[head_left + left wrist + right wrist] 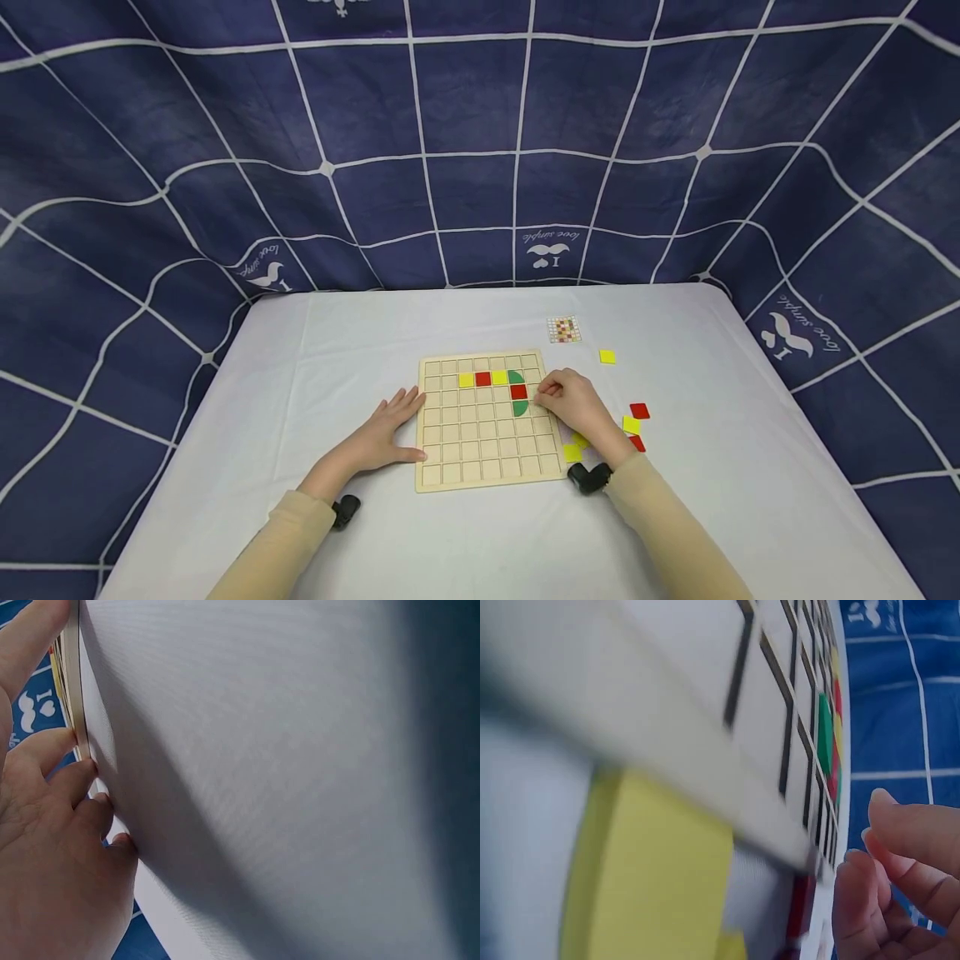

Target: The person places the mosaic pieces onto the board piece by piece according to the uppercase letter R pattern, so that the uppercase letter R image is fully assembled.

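Note:
A wooden grid board [468, 450] lies flat on the table. In its upper rows sit yellow squares [467, 380], red squares [518, 392] and green rounded pieces [521, 408], forming a row that turns down at the right. My left hand [386, 437] spreads along the board's left side, thumb and fingertips at its edge; the left wrist view shows the fingers [71, 780] against that edge. Over the right edge hovers my right hand [573, 404], its fingers loosely bent near the lower green piece. In the right wrist view, thumb and fingers [919, 832] stand slightly apart, nothing visible between them.
Loose yellow tiles [573, 452] and red tiles [640, 411] lie right of the board, some partly under the right hand and wrist. Farther back are a single yellow tile [607, 357] and a small pattern card [564, 329]. Dark blue checked cloth [472, 192] surrounds the white table.

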### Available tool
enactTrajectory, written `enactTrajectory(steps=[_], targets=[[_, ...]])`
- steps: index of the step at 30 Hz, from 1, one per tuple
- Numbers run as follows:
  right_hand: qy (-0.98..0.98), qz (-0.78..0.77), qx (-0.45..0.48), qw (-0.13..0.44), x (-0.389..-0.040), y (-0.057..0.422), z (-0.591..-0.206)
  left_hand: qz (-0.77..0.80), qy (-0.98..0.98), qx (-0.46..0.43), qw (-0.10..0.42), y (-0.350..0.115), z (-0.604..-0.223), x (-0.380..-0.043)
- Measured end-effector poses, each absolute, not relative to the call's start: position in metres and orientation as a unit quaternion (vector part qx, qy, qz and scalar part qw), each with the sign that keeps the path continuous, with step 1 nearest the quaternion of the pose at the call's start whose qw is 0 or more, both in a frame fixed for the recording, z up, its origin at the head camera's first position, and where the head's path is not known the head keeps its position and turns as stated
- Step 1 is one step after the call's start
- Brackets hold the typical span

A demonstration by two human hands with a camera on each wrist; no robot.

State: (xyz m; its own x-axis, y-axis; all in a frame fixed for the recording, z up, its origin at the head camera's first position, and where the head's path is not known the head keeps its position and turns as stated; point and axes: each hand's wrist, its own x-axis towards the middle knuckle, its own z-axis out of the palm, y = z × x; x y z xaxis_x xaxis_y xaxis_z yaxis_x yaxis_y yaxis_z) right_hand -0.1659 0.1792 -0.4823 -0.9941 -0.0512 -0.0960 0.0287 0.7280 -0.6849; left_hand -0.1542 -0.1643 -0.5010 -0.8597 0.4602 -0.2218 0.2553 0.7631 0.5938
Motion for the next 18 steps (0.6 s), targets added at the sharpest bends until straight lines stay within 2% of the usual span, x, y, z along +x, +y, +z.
enactTrajectory(steps=[7,18], targets=[[0.924,-0.376,0.031,0.062,-0.163,0.217,-0.479,0.281,0.922,0.197,0.179,-0.164,-0.502,-0.154],[0.917,-0.372,0.077,0.123,-0.145,0.255,-0.481,0.283,0.922,0.196,0.179,-0.164,-0.501,-0.154]])
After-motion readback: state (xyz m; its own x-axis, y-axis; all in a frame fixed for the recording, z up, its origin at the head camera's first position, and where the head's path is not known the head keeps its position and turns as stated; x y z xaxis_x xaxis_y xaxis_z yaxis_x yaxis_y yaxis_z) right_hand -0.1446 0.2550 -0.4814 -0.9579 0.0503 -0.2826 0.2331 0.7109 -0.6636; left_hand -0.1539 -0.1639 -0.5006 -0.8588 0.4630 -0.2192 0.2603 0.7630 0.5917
